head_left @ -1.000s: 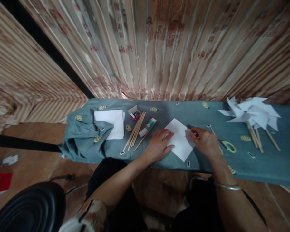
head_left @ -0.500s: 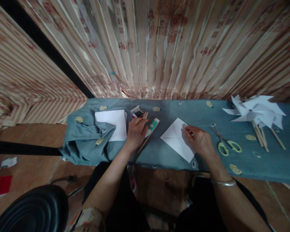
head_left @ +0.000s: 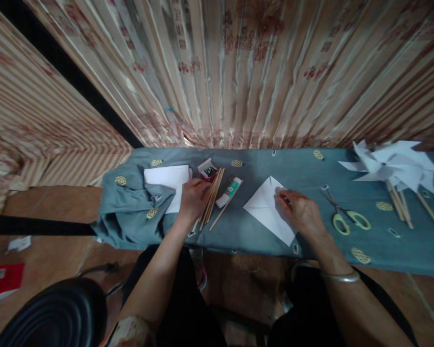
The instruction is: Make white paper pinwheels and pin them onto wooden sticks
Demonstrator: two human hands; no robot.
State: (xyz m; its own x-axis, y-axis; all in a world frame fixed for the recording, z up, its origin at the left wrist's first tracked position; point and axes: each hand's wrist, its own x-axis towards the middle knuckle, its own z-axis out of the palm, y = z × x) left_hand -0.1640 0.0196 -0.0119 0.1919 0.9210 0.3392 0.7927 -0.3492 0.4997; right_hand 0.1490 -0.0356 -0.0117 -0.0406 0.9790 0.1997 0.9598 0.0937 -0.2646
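A white square of paper (head_left: 264,210) lies creased on the blue-grey cloth (head_left: 311,171) that covers the bench. My right hand (head_left: 300,212) rests on the paper's right corner with its fingers closed around a small dark pen tip. My left hand (head_left: 192,197) has reached left and its curled fingertips touch a bundle of thin wooden sticks (head_left: 212,192), beside a stack of white paper (head_left: 166,176). Whether that hand grips a stick is hidden by the fingers. A glue tube (head_left: 230,190) lies just right of the sticks.
A small open box of pins (head_left: 208,169) sits behind the sticks. Yellow-handled scissors (head_left: 343,218) lie right of my right hand. Finished white pinwheels (head_left: 396,166) on sticks lie at the far right. A striped curtain (head_left: 238,72) hangs behind; a black stool (head_left: 54,313) stands lower left.
My left hand has left the white square and moved left to the wooden sticks, then slightly further toward the paper stack. My right hand stays on the square's right corner.
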